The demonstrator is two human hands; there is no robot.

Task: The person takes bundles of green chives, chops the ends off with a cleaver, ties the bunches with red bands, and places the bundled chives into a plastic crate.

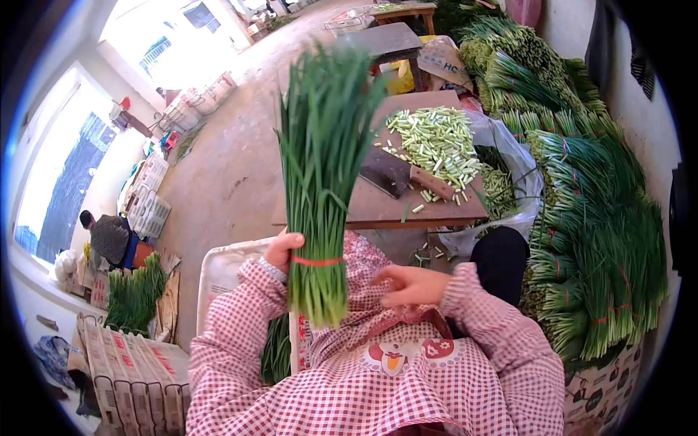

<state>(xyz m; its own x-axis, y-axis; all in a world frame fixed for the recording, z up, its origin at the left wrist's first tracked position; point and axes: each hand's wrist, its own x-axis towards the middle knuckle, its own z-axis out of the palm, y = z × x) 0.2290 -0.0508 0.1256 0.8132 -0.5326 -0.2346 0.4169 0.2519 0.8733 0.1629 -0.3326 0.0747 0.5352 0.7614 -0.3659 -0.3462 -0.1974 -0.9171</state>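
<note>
Greens bundle (pixel 320 174) in left hand (pixel 282 251), floor (pixel 236 163) beyond table edge (pixel 407 222)

This looks like a produce packing workshop: heaps of banded green stalks (pixel 596 218) line 1 wall, and a low desk (pixel 443 212) carries a cleaver (pixel 389 171) among chopped stalk ends (pixel 436 142). Stacked plastic crates (pixel 134 370), a bare concrete-like floor (pixel 229 152) and 1 other person (pixel 109 236) working by a window (pixel 65 174) also show it.
</note>
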